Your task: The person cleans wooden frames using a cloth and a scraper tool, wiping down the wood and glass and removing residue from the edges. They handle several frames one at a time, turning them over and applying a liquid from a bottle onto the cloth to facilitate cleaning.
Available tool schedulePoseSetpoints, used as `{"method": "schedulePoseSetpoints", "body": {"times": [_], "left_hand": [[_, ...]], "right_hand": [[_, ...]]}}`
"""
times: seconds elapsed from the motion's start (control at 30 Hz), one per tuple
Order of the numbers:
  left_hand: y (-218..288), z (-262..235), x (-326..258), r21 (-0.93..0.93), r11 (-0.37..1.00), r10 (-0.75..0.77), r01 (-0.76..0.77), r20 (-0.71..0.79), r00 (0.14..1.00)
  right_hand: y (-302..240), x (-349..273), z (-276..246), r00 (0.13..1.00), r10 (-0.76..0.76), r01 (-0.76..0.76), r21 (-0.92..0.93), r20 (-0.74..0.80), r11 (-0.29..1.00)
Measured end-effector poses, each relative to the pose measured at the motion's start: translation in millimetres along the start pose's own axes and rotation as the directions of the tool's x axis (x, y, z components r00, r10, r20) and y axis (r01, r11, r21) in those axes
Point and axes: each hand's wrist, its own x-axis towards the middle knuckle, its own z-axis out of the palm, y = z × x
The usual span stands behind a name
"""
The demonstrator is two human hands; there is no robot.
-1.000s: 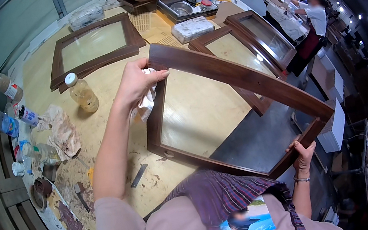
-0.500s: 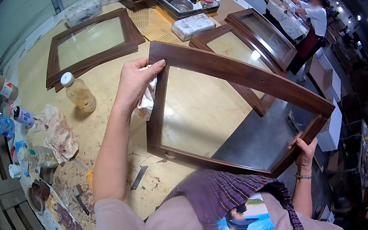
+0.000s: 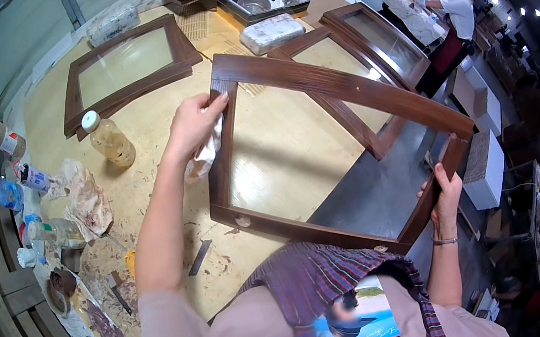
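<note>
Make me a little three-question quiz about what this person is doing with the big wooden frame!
1. True or false: the left hand presses a white cloth against the dark wooden frame.
2. Where does the right hand grip the frame? A) the top rail B) the lower right corner C) nowhere
3. Fill in: the plastic bottle of yellowish liquid on the workbench has a ____ cap.

Key: 1 true; 2 B; 3 white
</note>
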Motion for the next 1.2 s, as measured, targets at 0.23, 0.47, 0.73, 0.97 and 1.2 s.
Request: {"method": "schedulePoseSetpoints", "body": {"times": [0.23, 0.47, 0.73, 0.97, 1.2], "left_hand": [[-30.9, 24.0, -21.9, -0.019, 0.997, -0.082, 0.08, -0.126, 0.989], [19.2, 50.0, -74.6, -0.419, 0.905, -0.207, 0.078, -0.274, 0.939], [45.3, 115.6, -103.0, -0.644, 0.761, -0.371, 0.076, -0.335, 0.866], [29.2, 161.5, -149.2, -0.775, 0.632, -0.567, -0.021, -0.481, 0.669], [19.0, 235.2, -247.8, -0.899, 0.397, -0.787, -0.183, -0.436, 0.435]], "right_hand": [[20.5, 40.4, -3.9, 0.996, 0.048, -0.051, 0.038, 0.079, 0.998], [-5.5, 171.6, 14.9, 0.959, 0.056, -0.039, -0.068, 0.276, 0.997], [-63.8, 348.0, 125.5, 0.785, -0.214, 0.35, -0.132, 0.581, 0.927], [-80.7, 364.0, 330.9, 0.435, -0.275, 0.675, -0.108, 0.858, 0.73], [-35.6, 204.6, 482.6, 0.044, -0.118, 0.889, 0.015, 0.992, 0.457]]}}
